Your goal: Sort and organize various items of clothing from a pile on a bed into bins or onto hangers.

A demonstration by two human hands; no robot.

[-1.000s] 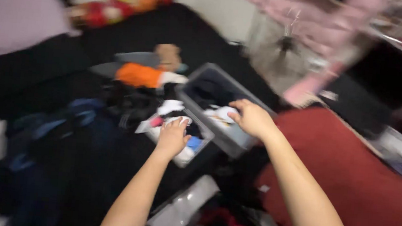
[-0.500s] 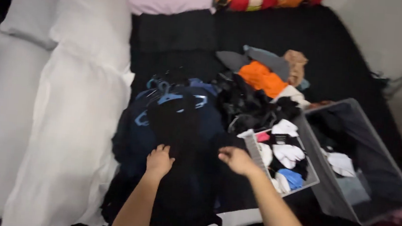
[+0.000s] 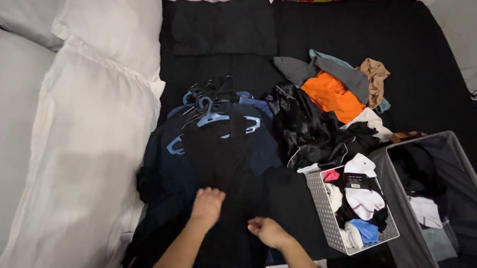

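I have both hands down on the black garment (image 3: pixel 222 167), the top piece of the dark stack of hung clothes lying on the black bed cover (image 3: pixel 425 69). The left hand (image 3: pixel 208 205) rests flat on the cloth, its fingers together and bent slightly down onto the fabric; I cannot tell whether they pinch any of it. The right hand (image 3: pixel 265 230) sits just right of the left, at the garment's lower right side, fingers curled loosely inward on the cloth, and whether a fold lies inside that curl is not clear to me.

Everything else I place from that garment. The blue hangers (image 3: pixel 212 112) poke out at its far end. White pillows (image 3: pixel 88 139) lie along its left side. Just right of it stands the small perforated basket (image 3: pixel 323 214) of socks, and beyond that the grey bin (image 3: pixel 461 185). Up and to the right is a loose heap with an orange piece (image 3: pixel 332 96).

To do this well, I judge I should keep the palms flat and press evenly, so the top layer moves alone and the darker layers beneath do not bunch. The hooks look tangled, so I would mind that end before dragging anything.
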